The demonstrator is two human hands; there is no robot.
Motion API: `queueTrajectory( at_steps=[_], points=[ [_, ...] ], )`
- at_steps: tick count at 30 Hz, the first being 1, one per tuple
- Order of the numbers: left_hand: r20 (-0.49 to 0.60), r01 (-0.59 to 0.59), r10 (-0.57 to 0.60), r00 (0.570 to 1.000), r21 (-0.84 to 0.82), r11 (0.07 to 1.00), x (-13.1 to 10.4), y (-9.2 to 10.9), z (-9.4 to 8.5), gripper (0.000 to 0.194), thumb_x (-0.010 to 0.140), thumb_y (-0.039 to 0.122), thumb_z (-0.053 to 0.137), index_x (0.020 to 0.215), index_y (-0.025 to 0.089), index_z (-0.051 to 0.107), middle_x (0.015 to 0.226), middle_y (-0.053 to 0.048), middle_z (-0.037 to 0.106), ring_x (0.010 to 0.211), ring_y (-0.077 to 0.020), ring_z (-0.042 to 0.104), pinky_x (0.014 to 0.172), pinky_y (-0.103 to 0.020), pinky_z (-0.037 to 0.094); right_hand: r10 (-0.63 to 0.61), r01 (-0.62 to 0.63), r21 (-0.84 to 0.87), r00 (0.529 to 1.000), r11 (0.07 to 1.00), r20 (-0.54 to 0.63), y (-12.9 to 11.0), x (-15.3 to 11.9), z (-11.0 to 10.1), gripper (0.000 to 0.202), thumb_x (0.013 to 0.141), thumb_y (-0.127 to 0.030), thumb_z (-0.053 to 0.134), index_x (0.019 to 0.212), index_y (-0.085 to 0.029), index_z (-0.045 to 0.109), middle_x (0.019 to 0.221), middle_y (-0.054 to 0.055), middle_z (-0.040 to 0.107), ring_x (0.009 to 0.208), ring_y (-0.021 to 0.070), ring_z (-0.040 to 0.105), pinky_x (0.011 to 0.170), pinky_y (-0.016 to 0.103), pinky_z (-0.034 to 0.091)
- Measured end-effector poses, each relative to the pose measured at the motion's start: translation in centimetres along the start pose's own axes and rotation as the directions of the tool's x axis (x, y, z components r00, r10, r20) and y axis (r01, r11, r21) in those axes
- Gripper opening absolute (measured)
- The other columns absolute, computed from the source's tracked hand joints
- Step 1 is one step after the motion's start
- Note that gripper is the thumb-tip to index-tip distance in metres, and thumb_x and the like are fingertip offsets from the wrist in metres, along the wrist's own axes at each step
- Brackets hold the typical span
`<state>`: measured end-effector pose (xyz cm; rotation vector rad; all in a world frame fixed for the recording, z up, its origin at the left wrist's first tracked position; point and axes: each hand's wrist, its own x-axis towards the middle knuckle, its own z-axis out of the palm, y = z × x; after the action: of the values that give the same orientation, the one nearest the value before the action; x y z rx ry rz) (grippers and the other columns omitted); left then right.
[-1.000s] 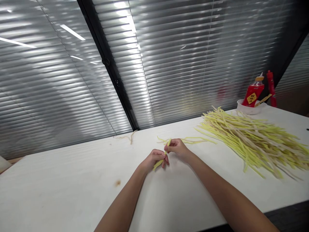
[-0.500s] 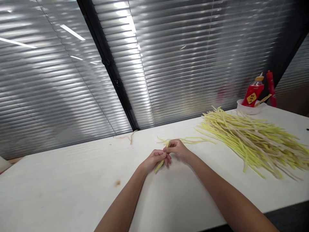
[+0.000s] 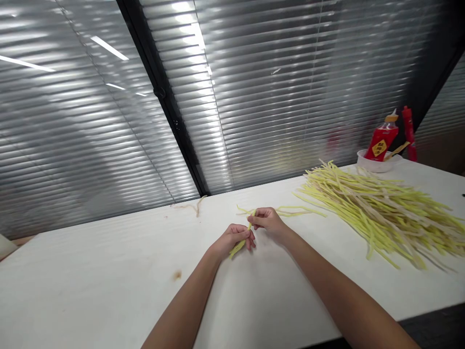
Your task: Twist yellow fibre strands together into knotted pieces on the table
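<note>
Near the middle of the white table [image 3: 119,271], my left hand [image 3: 238,236] pinches a short yellow-green fuzzy strip [image 3: 238,248], whose loose ends stick out below the fingers. My right hand [image 3: 266,219] is closed on the upper end of the same strip, just above and to the right of the left hand. A small gap with a piece of the strip shows between the two hands. Behind the right hand lie a few thin yellow strands [image 3: 300,210]. To the right spreads a large pile of yellow and beige fuzzy strands [image 3: 378,208].
A white bowl [image 3: 376,166] with a red bottle [image 3: 381,140] stands at the back right, beside another red bottle [image 3: 409,133]. Beige strands [image 3: 198,207] lie near the back edge. Window blinds [image 3: 269,97] rise behind the table.
My hands have moved slightly apart, so more of the strip shows between them. The strip's lower end has shifted a little to the left.
</note>
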<state>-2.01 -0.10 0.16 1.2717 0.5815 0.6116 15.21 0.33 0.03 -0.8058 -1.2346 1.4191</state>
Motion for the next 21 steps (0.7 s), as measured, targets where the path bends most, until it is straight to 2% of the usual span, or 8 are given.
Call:
queueTrajectory(
  at_steps=[6, 12, 16, 21],
  points=[
    [0.010, 0.001, -0.002, 1.000, 0.009, 1.000, 0.04, -0.03, -0.07, 0.025, 0.076, 0.033, 0.062, 0.070, 0.010, 0.067, 0.051, -0.006, 0.061, 0.063, -0.0185, 0.062, 0.066, -0.028, 0.044, -0.003, 0.003, 0.003, 1.000, 1.000, -0.018, -0.32, -0.17, 0.40, 0.032, 0.062, -0.037, 0.076, 0.052, -0.016, 0.053, 0.049, -0.004, 0.049, 0.050, 0.0083, 0.044, 0.052, 0.023, 0.034],
    [0.020, 0.008, -0.008, 1.000, -0.005, 1.000, 0.08, -0.10, -0.18, 0.024, 0.076, 0.032, 0.062, 0.071, 0.009, 0.067, 0.051, -0.006, 0.062, 0.064, -0.0192, 0.062, 0.067, -0.029, 0.045, -0.011, 0.012, 0.032, 0.999, 0.999, -0.041, -0.20, -0.14, 0.31, 0.029, 0.063, -0.039, 0.074, 0.058, -0.016, 0.058, 0.051, -0.004, 0.050, 0.049, 0.0087, 0.046, 0.051, 0.023, 0.034],
    [0.021, 0.013, -0.013, 1.000, 0.002, 1.000, 0.02, -0.09, -0.11, 0.024, 0.077, 0.032, 0.061, 0.071, 0.009, 0.067, 0.051, -0.006, 0.062, 0.066, -0.0196, 0.063, 0.068, -0.029, 0.045, -0.035, 0.037, 0.024, 0.997, 0.999, -0.068, -0.20, -0.01, 0.23, 0.029, 0.063, -0.040, 0.074, 0.056, -0.016, 0.058, 0.046, -0.004, 0.049, 0.046, 0.0080, 0.043, 0.048, 0.023, 0.031],
    [0.003, 0.000, -0.001, 1.000, 0.033, 0.999, 0.00, 0.03, 0.08, 0.026, 0.075, 0.034, 0.062, 0.070, 0.010, 0.067, 0.052, -0.006, 0.062, 0.063, -0.0187, 0.061, 0.067, -0.028, 0.044, -0.025, 0.030, 0.047, 0.995, 0.998, -0.092, -0.26, 0.03, 0.30, 0.029, 0.062, -0.040, 0.075, 0.055, -0.016, 0.060, 0.049, -0.003, 0.049, 0.049, 0.0088, 0.044, 0.051, 0.024, 0.035]
  ],
)
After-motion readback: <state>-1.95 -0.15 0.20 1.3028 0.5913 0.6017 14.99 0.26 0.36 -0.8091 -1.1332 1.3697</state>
